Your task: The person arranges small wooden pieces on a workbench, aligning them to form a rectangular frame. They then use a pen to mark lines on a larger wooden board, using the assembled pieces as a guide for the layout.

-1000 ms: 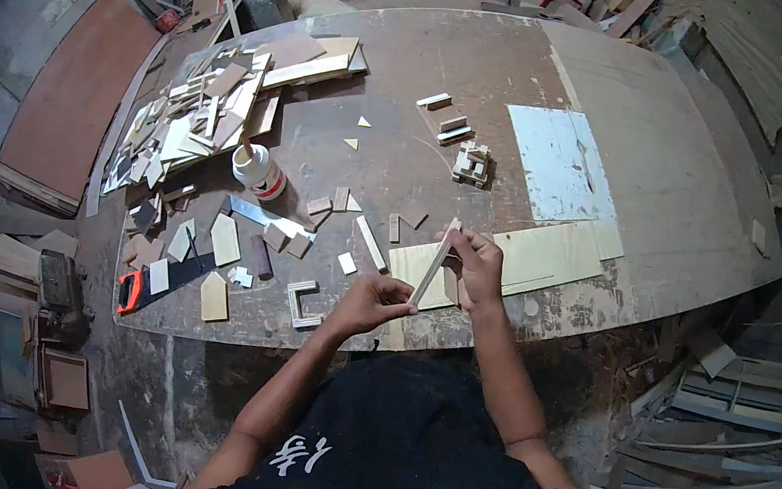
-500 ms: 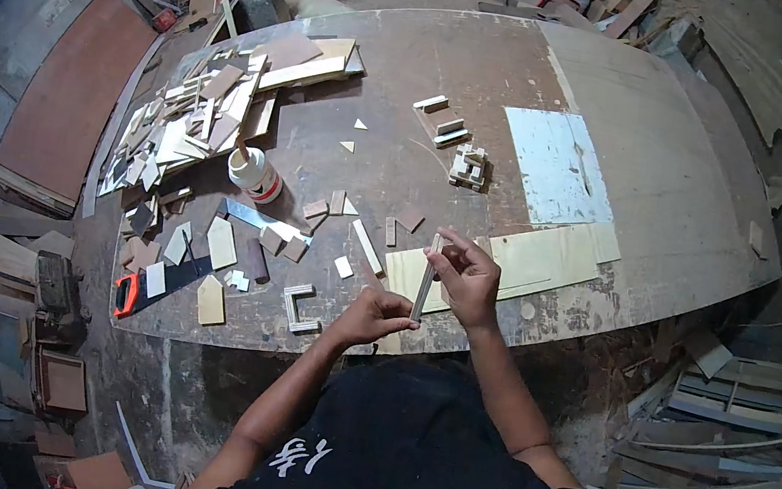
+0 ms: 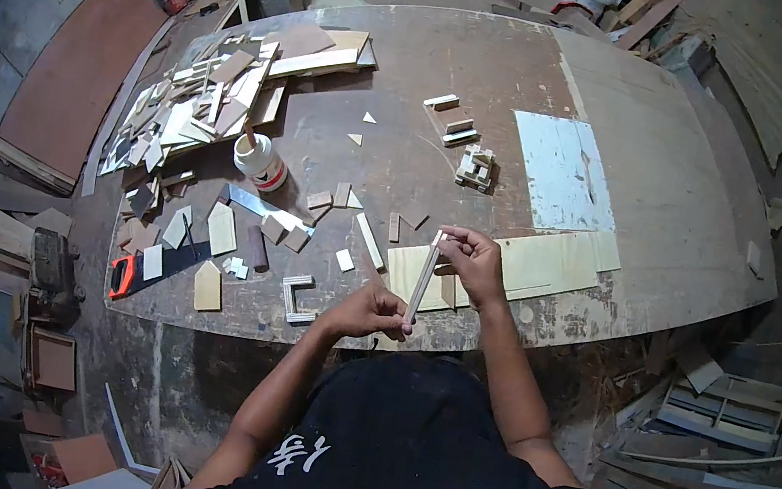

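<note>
One strip [image 3: 424, 281], at six o'clock over the table [image 3: 419, 56], its ends pinched by left hand [image 3: 366, 311] and right hand [image 3: 474, 268]; a loosened fingertip could let it slip over the edge.

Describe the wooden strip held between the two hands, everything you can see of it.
The strip is long, narrow and straight, pale with greyish-brown tones, and looks like wood. Whether it is one piece or layered cannot be told. It is held aslant over the near part of the worktable, its far end leaning slightly to the right. The left hand's grip pinches its near end; the right hand's grip holds it near its far end. Finer marks are too small to make out.
</note>
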Demonstrator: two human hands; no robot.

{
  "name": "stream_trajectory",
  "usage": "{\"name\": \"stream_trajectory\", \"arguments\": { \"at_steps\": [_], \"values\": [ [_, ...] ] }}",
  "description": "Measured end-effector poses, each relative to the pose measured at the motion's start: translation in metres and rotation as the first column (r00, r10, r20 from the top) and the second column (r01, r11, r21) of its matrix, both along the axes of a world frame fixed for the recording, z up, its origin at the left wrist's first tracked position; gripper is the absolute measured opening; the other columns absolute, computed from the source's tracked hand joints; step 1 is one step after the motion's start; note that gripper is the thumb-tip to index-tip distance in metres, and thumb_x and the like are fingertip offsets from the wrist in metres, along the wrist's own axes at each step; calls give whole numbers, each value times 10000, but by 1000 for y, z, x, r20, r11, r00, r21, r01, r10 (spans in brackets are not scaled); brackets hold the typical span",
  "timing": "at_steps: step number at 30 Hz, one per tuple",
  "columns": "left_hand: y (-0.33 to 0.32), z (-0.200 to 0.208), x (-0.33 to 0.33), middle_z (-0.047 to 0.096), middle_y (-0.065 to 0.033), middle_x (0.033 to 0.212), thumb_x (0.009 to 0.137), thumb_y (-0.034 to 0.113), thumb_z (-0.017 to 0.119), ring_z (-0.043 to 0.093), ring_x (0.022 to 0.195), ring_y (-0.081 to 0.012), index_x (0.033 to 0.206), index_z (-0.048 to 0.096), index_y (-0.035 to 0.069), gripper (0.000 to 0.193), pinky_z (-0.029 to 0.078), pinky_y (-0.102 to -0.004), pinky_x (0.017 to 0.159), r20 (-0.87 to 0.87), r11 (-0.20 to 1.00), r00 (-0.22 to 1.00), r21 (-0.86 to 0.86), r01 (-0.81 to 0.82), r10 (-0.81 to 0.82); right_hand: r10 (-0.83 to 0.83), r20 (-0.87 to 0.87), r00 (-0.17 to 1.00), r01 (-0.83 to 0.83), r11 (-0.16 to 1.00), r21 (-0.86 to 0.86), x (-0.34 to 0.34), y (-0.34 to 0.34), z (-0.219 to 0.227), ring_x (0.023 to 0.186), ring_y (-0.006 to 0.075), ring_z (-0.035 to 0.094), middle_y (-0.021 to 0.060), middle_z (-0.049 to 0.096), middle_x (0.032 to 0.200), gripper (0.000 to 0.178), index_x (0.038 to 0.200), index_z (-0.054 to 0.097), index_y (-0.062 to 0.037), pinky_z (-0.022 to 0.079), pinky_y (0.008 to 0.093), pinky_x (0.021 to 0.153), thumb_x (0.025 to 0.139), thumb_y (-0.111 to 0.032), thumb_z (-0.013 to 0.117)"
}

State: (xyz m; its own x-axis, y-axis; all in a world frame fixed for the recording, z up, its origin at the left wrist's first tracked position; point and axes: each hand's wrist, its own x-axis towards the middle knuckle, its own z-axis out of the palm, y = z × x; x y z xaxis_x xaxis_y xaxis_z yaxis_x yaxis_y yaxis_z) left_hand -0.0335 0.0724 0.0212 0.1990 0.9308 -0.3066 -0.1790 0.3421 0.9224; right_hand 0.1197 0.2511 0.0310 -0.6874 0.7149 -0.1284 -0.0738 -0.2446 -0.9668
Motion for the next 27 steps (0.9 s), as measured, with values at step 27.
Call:
{"name": "stream_trajectory", "arguments": {
  "at_steps": [27],
  "values": [
    [-14,-9,-7,713,-89,816,917,137,686,663,717,-123,906,695,-28,166,538,-267,654,-63,997,996,-51,-66,63,-19,37,999,18,1000,15,-10,-12,0,755,111,667,71,680,865,354,1194,598,75,594,264,679,867,-19,694]
  ]
}}
